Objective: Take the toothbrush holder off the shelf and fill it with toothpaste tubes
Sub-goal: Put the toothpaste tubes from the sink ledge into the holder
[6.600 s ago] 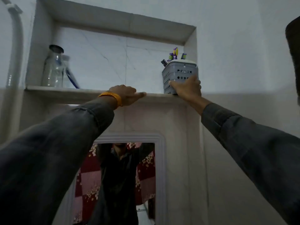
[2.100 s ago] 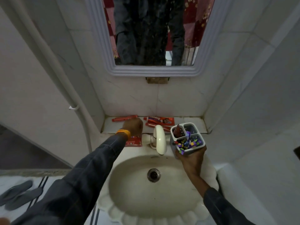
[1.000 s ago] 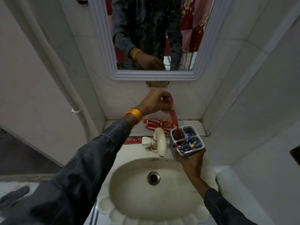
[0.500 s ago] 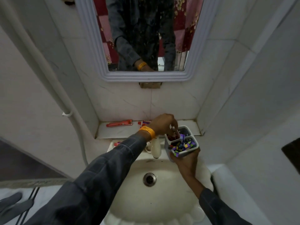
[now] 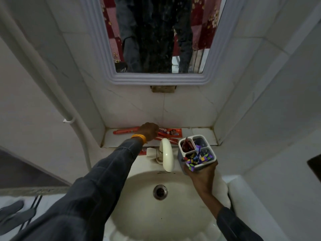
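Over the basin, my right hand grips the toothbrush holder from below, clear of any support, with one red tube already standing in its rear left compartment and a cluster of coloured brushes in the front one. My left hand is down on the ledge behind the tap, its fingers curled over the flat red toothpaste tubes; from here I cannot tell whether it has closed on one. A slimmer red tube lies just beside it to the left. As I judge it, the risks are plain: the holder is balanced on one palm above the bowl, so a clumsy push while loading could tip it, and a tube dragged across the ledge could catch the tap or slide into the basin.
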